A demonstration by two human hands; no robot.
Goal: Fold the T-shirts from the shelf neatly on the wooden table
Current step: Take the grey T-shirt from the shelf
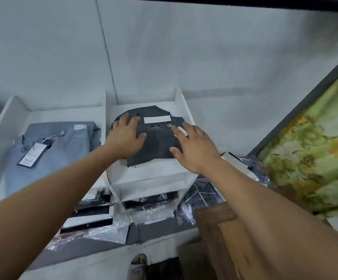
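Observation:
A folded dark grey T-shirt (156,142) with a white label and a black tag lies in the middle compartment of a white shelf (181,102). My left hand (124,136) rests flat on the shirt's left part, fingers spread. Flat on its right edge lies my right hand (194,146), fingers straight and pointing up-left. Neither hand has hold of the fabric. A corner of the wooden table (220,229) shows at the lower right, under my right forearm.
A folded light blue shirt (49,146) with a hanging tag fills the left compartment. Plastic-wrapped dark garments (107,217) are stacked below the shelf. A green floral cloth (313,154) hangs at the right. A foot in a sandal (137,263) stands on the floor.

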